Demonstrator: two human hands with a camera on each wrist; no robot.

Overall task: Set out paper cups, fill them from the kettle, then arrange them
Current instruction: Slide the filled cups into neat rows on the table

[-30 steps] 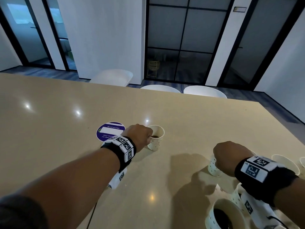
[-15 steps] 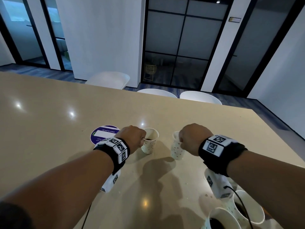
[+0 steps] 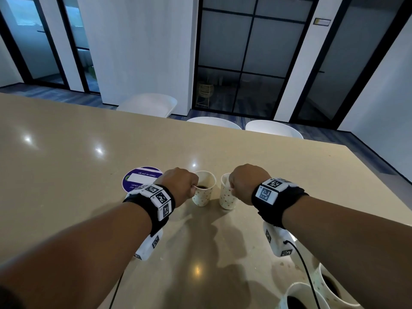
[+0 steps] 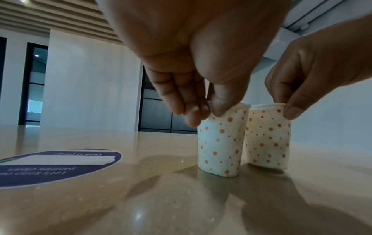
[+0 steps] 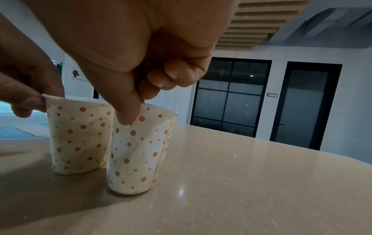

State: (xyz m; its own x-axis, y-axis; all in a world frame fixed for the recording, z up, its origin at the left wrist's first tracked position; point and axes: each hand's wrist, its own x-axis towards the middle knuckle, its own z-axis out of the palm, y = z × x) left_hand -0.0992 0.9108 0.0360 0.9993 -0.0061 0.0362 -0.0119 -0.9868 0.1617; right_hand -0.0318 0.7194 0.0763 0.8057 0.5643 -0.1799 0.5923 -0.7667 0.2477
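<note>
Two white paper cups with orange dots stand side by side on the beige table [image 3: 66, 175]. The left cup [image 3: 202, 192] [image 4: 221, 143] [image 5: 78, 136] holds dark liquid, and my left hand [image 3: 178, 186] [image 4: 205, 111] pinches its near rim between thumb and fingers. The right cup [image 3: 226, 196] [image 4: 267, 139] [image 5: 136, 151] stands just beside it, almost touching. My right hand [image 3: 245, 182] [image 5: 132, 111] pinches its rim with thumb outside and a finger inside. The kettle is out of sight.
Two more dotted cups [image 3: 330, 286] [image 3: 301, 299] with dark liquid stand at the near right corner, under my right forearm. A round purple sticker [image 3: 140, 179] [image 4: 56, 165] lies flat left of the cups. White chairs [image 3: 149, 104] line the table's far edge.
My right hand carried its cup from the near right across to the middle and set it beside the left cup. My left hand stayed on its cup.
</note>
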